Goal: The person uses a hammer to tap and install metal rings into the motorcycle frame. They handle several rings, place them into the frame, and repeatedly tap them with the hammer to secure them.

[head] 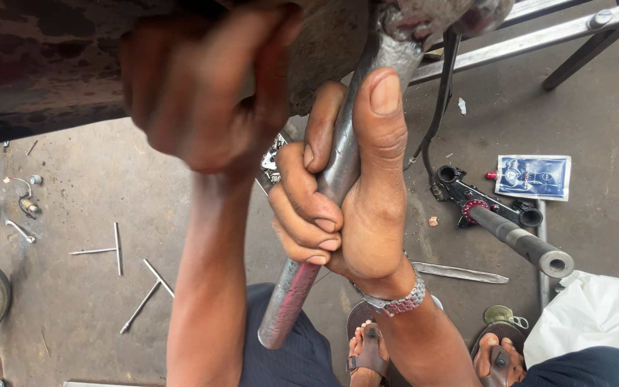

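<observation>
Two hands (202, 100), one pipe (291, 294), two sandals (368, 351).

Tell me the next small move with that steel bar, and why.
Probably push the steel bar steadily while the left hand braces: the right hand is fully wrapped around it, thumb along the shaft, and its top end already sits at the rusty metal body.

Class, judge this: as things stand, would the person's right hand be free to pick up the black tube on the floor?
Probably not: the right hand is clenched around the grey metal bar, while the black tube lies apart on the floor.
</observation>
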